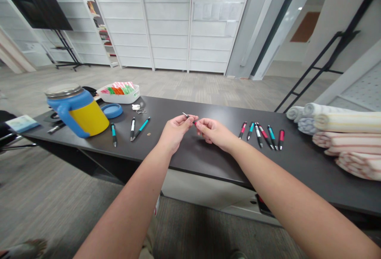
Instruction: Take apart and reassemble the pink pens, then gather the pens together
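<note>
1. The left hand (pixel 175 132) and right hand (pixel 212 132) are raised just above the table, close together in front of the person. Each is curled into a pinch, not spread.
2. A slim pen part (pixel 187 116) sits between them, pinched by the left fingertips (pixel 190 119) and met by the right fingertips (pixel 198 124) at a reddish end. It is too small to tell which part it is.
3. Just left of the left hand lie three pens: a teal one (pixel 141 128), a white-banded one (pixel 132 128) and another teal one (pixel 113 135). A tiny brown bit (pixel 149 134) lies nearer that hand.
4. Right of the right hand, a close row of pink, teal and red pens (pixel 260 136) leaves little room between them.
5. Below both hands, dark tabletop (pixel 193 159) runs to the table's front edge, and the forearms cross that edge.
6. Farther left stand a blue-and-yellow insulated jug (pixel 77 112), a blue lid (pixel 111 111) and a white tray (pixel 119 94). Folded striped towels (pixel 342 132) are stacked well beyond the right hand, near the table's far-right end.
</note>
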The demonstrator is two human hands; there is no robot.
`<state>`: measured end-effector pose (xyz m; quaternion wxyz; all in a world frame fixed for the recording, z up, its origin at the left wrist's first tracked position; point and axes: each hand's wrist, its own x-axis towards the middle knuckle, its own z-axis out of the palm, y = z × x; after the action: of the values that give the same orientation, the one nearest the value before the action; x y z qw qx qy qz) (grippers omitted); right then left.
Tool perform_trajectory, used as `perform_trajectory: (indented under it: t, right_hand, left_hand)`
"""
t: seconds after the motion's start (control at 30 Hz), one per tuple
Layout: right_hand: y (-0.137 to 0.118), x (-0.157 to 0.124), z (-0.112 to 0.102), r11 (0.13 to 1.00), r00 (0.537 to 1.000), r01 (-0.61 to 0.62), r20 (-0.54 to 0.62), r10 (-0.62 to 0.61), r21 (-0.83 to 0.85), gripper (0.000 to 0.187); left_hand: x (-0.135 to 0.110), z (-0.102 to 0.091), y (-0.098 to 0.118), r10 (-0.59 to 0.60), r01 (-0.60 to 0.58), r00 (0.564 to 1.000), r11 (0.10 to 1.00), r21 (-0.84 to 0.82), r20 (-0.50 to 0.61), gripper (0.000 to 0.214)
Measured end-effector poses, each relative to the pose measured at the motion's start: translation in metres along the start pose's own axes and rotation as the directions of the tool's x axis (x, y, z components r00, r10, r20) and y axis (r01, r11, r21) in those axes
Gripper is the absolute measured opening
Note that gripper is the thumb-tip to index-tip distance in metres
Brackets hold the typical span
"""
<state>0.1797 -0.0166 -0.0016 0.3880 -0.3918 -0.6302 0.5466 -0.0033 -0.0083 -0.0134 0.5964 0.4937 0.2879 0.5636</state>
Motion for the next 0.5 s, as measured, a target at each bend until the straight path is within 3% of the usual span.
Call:
perform_trajectory:
  t: [0.2, 0.33, 0.5]
  right_hand:
    - [-0.0008, 0.0006, -0.0033, 0.993, 0.999, 0.051, 0.021, -0.049, -0.104, 0.051]
    - [-0.0018, -0.0004, -0.0017, 0.999, 1.000, 0.021, 0.001, -0.021, -0.040, 0.050]
    - [-0.0016, -0.0017, 0.0007, 0.995, 0.997, -0.057, 0.054, 0.053, 0.076, 0.052]
  left_hand:
    - [-0.0021, 0.0042, 0.0039, -0.017, 0.017, 1.000, 1.000, -0.018, 0.000, 0.032]
    - [-0.0029, 0.0059, 0.0050, -0.010, 0.010, 1.000, 0.999, -0.035, -0.001, 0.030]
    - [-0.0018, 0.0044, 0.0033, -0.035, 0.035, 0.999, 0.999, -0.021, -0.016, 0.032]
